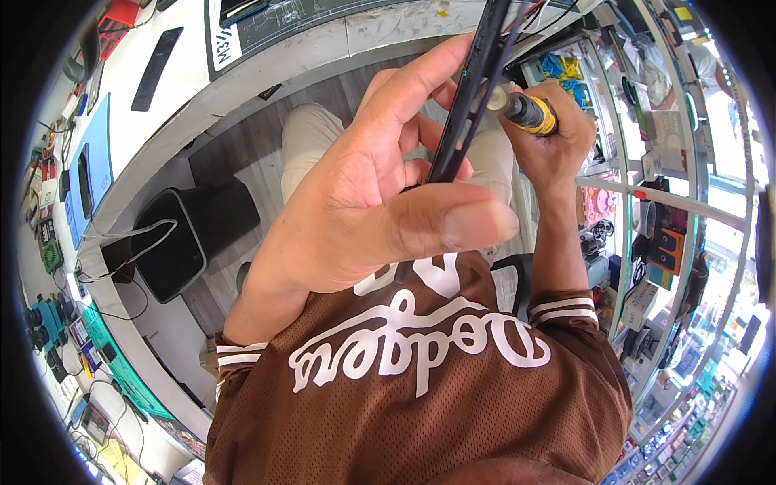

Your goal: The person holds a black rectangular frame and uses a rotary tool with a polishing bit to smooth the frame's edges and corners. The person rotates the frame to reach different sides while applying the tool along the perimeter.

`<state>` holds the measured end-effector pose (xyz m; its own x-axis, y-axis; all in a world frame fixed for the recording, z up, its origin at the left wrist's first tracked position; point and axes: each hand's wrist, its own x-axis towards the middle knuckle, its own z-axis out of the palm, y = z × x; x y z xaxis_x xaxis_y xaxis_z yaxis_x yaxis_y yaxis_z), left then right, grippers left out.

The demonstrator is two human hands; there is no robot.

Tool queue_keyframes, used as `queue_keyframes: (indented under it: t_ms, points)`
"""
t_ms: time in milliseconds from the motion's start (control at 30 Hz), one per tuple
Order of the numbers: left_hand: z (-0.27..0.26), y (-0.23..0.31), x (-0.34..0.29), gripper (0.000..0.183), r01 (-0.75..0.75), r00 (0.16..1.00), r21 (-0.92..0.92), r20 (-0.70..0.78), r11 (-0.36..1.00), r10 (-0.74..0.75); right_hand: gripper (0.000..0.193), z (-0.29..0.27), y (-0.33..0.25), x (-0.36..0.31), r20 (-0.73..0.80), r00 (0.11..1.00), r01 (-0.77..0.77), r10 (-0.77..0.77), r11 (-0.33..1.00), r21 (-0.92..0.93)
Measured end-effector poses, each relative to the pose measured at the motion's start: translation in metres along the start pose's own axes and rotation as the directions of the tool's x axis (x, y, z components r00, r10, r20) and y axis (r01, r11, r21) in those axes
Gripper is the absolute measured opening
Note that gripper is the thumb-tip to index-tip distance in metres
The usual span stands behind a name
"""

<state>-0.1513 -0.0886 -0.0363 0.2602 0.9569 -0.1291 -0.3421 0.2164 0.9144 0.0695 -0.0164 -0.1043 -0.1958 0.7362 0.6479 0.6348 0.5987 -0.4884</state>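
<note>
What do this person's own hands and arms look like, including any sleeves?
The left hand and right hand are bare, as are the forearms. The brown short sleeves have white stripes near their hems and belong to a brown mesh jersey with white lettering.

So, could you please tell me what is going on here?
A seated person holds a thin black piece, seen nearly edge-on, in the left hand. The right hand grips a yellow-and-black tool, its pale tip beside the piece; whether they touch is unclear. A black bin stands to the person's left.
</note>
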Motion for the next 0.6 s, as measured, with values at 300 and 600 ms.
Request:
queue_keyframes:
  t_ms: [300,600]
  points:
    - [0.0037,0.0009,-0.0017,0.147,-0.014,1.000,-0.002,0.003,1.000,0.014,0.021,-0.0021,-0.0026,0.0063,-0.009,0.999,0.041,-0.041,0.998,-0.040]
    - [0.0041,0.0002,-0.0022,0.148,-0.035,0.999,-0.022,0.008,0.999,0.035,0.021,-0.0017,-0.0018,0.0074,-0.047,0.997,0.052,-0.054,0.998,-0.042]
